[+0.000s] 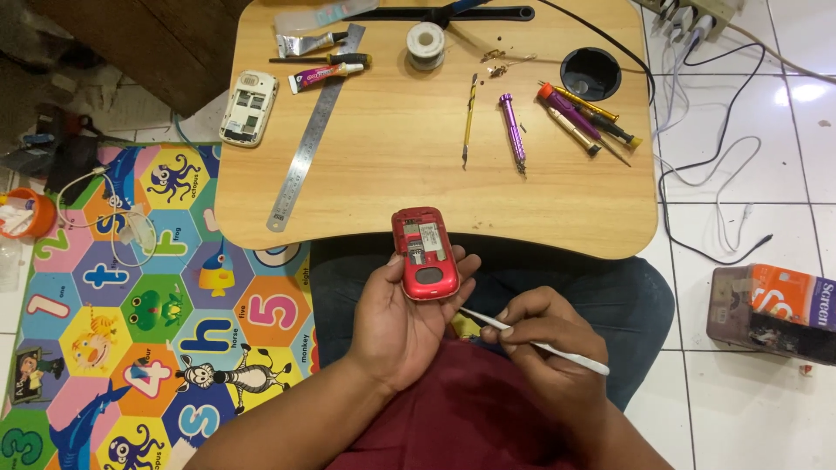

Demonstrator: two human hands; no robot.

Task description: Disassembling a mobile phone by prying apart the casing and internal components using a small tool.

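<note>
Your left hand (402, 322) cradles a red phone (425, 253) with its back cover off, fingers curled up around its lower end and thumb along its left edge; the phone sits just past the near edge of the wooden lap table (401, 165), above your lap. Its open back faces up, showing a pale component panel in the upper half and an oval recess lower down.

Your right hand (549, 335) pinches a slim white pry tool (540, 345) between thumb and fingertips, pen-fashion. The tool's tip points left toward the phone's lower right corner; whether it touches, you cannot tell.

On the table, farther out:
- a steel ruler (313, 130) lying diagonally at left;
- a white phone body (248, 107), opened, at the left edge;
- a small tube with a pink and white label (324, 77) beside the ruler, and a crumpled silver tube (305, 43) above it;
- a spool of solder wire (426, 42) near the far edge;
- a purple screwdriver (512, 130) and a thin yellow-handled tool (469, 117) at centre, well apart from the hands;
- a cluster of screwdrivers (583, 117), orange, purple and gold, at right, beside a round black cup hole (590, 73).

On the white tile floor at right lies an orange and white rectangular box (775, 312), lettered on its side. At left, a bright play mat (148, 322) of hexagons bears large coloured digits, letters and cartoon animals.
</note>
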